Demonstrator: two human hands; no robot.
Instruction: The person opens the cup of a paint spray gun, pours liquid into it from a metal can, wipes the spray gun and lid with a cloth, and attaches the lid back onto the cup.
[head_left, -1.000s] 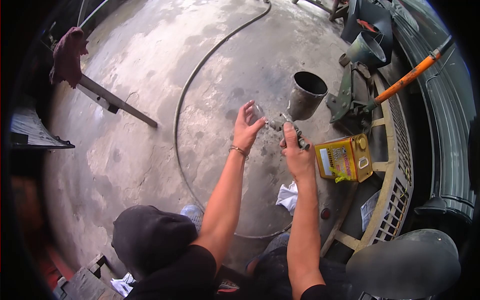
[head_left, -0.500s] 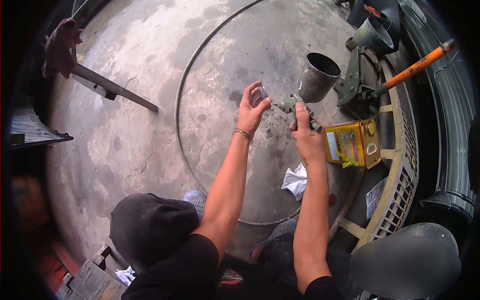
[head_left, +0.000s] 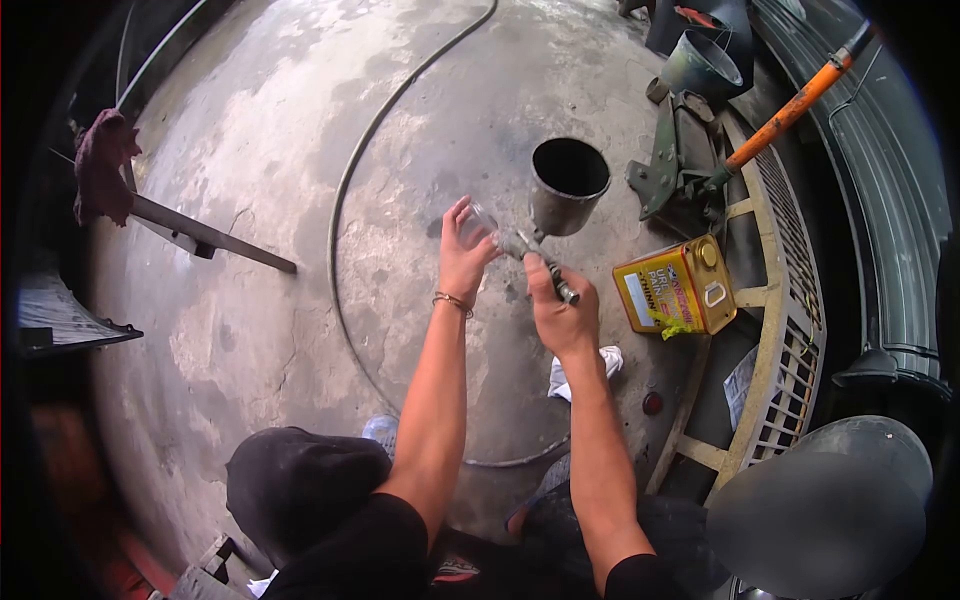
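Note:
My right hand (head_left: 566, 308) is wrapped round the handle of a spray gun (head_left: 517, 242). The gun's grey metal cup (head_left: 562, 208) has no lid, and its dark inside faces up towards me. My left hand (head_left: 464, 262) is curled about a small clear container (head_left: 478, 222), with fingers and thumb on its sides. At the mouth of this container is the gun's front end; whether the two touch I cannot tell. The contents of both vessels are too dark or blurred to make out.
A yellow thinner can (head_left: 672, 288) stands right of my hands, near a white cloth (head_left: 600, 370). Beyond it are a floor jack (head_left: 675, 165) with an orange handle and a bucket (head_left: 703, 68). A hose (head_left: 345, 190) curves across the concrete floor. At left juts a metal bar (head_left: 225, 238).
My right hand has brought the spray gun leftward, so its front end is now at the clear container. The gun's cup has shifted left and shows more of its inside.

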